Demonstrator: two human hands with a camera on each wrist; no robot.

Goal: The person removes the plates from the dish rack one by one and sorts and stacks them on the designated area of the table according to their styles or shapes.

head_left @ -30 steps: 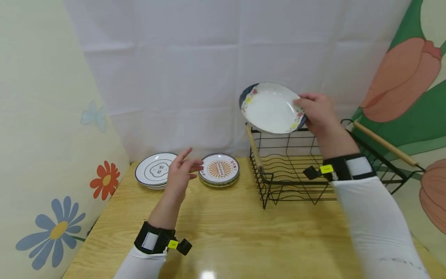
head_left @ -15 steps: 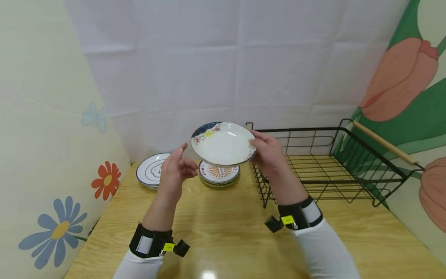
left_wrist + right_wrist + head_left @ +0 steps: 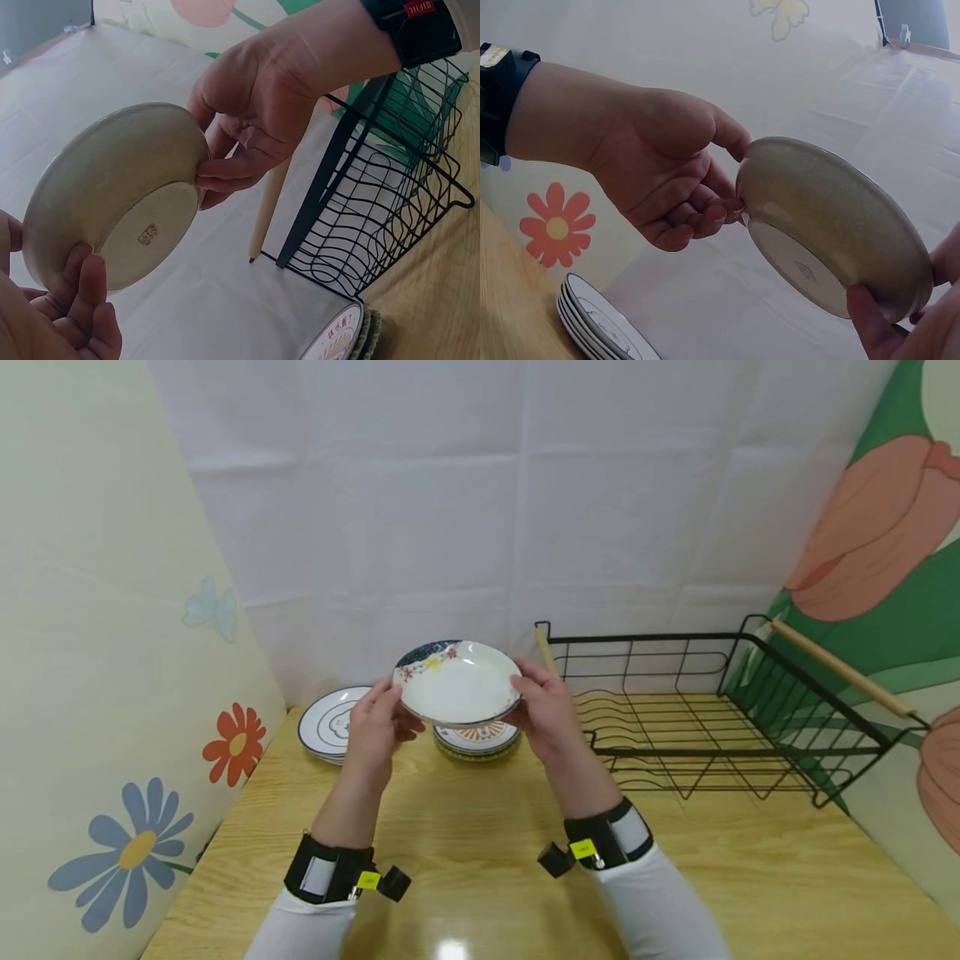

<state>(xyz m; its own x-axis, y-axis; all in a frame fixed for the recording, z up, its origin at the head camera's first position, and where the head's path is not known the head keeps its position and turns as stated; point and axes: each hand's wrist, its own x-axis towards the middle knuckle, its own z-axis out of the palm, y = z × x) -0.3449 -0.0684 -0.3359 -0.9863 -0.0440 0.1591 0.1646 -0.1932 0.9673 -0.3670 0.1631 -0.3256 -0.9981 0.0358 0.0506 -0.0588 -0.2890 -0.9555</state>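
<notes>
Both hands hold a deep white plate (image 3: 465, 689) by opposite sides, raised in front of the white cloth. Its inside shows red and yellow flowers and a dark blue patch at the rim. The left hand (image 3: 371, 724) grips the left edge, thumb at the rim and fingers beneath. At the right edge, the right hand (image 3: 551, 710) pinches the rim with its thumb on top. From below, the left wrist view shows the plate's pale underside (image 3: 112, 187) with a small stamp inside the foot ring. Fingertips of both hands press against that underside.
A stack of white plates (image 3: 324, 727) with a dark rim stands at the back left. Behind the held plate is a second plate stack (image 3: 480, 747) with an orange sunburst. A black wire rack (image 3: 693, 750) with wooden handles stands on the wooden table (image 3: 465, 852) at right.
The right hand has brought the plate left and down from above the rack to before the middle stack. The left hand, free before, has taken hold of the plate's left edge.
</notes>
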